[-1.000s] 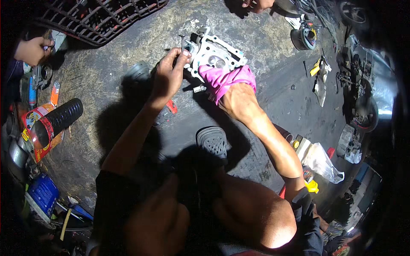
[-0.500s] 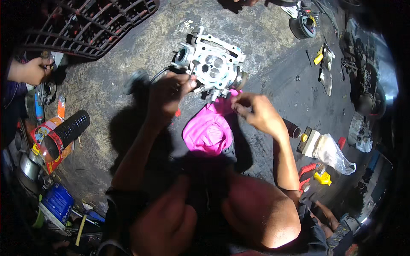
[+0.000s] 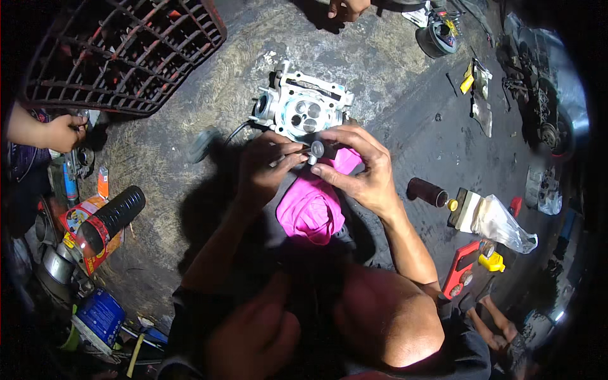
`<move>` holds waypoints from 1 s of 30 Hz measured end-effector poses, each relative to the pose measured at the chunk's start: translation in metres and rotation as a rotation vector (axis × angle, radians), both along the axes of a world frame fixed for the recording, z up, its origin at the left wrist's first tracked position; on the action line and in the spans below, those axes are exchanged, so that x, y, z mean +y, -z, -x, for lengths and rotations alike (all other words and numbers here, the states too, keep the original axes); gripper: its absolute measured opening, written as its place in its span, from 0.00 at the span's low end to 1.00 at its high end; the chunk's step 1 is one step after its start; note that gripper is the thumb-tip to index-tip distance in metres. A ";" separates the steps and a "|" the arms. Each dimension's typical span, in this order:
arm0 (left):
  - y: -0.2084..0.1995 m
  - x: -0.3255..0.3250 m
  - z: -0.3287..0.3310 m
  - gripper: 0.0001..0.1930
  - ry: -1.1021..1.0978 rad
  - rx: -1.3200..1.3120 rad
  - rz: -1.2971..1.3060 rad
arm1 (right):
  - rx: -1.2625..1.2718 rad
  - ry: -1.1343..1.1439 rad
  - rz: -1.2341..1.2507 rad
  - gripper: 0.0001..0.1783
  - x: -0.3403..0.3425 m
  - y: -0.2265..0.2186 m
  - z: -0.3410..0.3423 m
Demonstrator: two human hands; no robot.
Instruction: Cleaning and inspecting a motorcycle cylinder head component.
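Note:
A silver engine cylinder head point(image 3: 309, 95) lies on the dark, worn floor, its chamber face with round valve openings turned up. Just on the near side of it, both hands meet at a small metal part with a round grey face and a dark cylindrical body point(image 3: 317, 149). My left hand point(image 3: 269, 161) is closed, fingertips pinching at the part's left side. From the right, my right hand point(image 3: 361, 164) grips the part between thumb and fingers. Its exact kind is unclear. Beneath the hands a pink cloth point(image 3: 310, 212) lies bunched up.
A black plastic crate point(image 3: 126, 57) stands far left, near another person's hand point(image 3: 65, 133). A second person's hand point(image 3: 348, 7) shows at the top edge. Left lies a dark bottle point(image 3: 117, 212); right, another bottle point(image 3: 427, 192), a plastic bag point(image 3: 500, 221) and a red case point(image 3: 461, 269).
My right hand has moved left to meet my left hand, and the small metal part now shows between them. My left hand has come slightly right and nearer. The whole view has shifted a little.

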State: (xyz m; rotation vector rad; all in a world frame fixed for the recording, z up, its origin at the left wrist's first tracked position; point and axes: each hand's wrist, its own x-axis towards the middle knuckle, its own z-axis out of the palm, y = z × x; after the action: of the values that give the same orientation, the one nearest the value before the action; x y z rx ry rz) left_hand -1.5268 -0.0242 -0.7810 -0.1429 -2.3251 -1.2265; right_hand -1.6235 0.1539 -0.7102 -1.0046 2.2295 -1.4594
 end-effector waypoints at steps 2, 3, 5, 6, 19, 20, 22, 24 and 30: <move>-0.002 0.005 -0.001 0.08 -0.037 -0.075 -0.135 | 0.024 0.010 -0.011 0.22 0.003 -0.004 0.002; -0.002 0.006 -0.002 0.08 -0.078 -0.152 -0.278 | 0.045 0.016 -0.030 0.20 0.004 -0.005 0.001; -0.002 0.004 -0.004 0.07 -0.086 -0.191 -0.133 | 0.021 0.024 -0.029 0.19 0.003 -0.004 0.000; -0.002 0.003 -0.003 0.07 -0.065 -0.155 -0.100 | 0.054 0.007 -0.047 0.19 0.003 -0.002 0.000; 0.004 0.018 -0.002 0.30 -0.224 -0.189 -0.082 | 0.272 0.168 -0.130 0.16 0.014 0.003 0.024; 0.001 0.020 -0.014 0.27 -0.310 -0.298 -0.238 | 0.260 0.189 -0.112 0.17 0.007 0.005 0.025; -0.006 0.025 -0.038 0.19 -0.406 -0.557 -0.299 | 0.252 0.211 -0.085 0.16 -0.001 0.020 0.025; 0.024 0.036 -0.055 0.18 -0.243 -0.349 -0.147 | 0.231 0.221 -0.084 0.16 -0.005 0.033 0.023; 0.038 0.087 -0.094 0.12 0.231 -0.450 -0.179 | 0.300 0.224 -0.092 0.16 -0.014 0.062 0.021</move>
State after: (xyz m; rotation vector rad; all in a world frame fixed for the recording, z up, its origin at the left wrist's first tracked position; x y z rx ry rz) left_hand -1.4326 0.0628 -0.8194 -0.0813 -2.6114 -1.7233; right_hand -1.6447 0.1402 -0.7726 -1.0293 2.6725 -1.3501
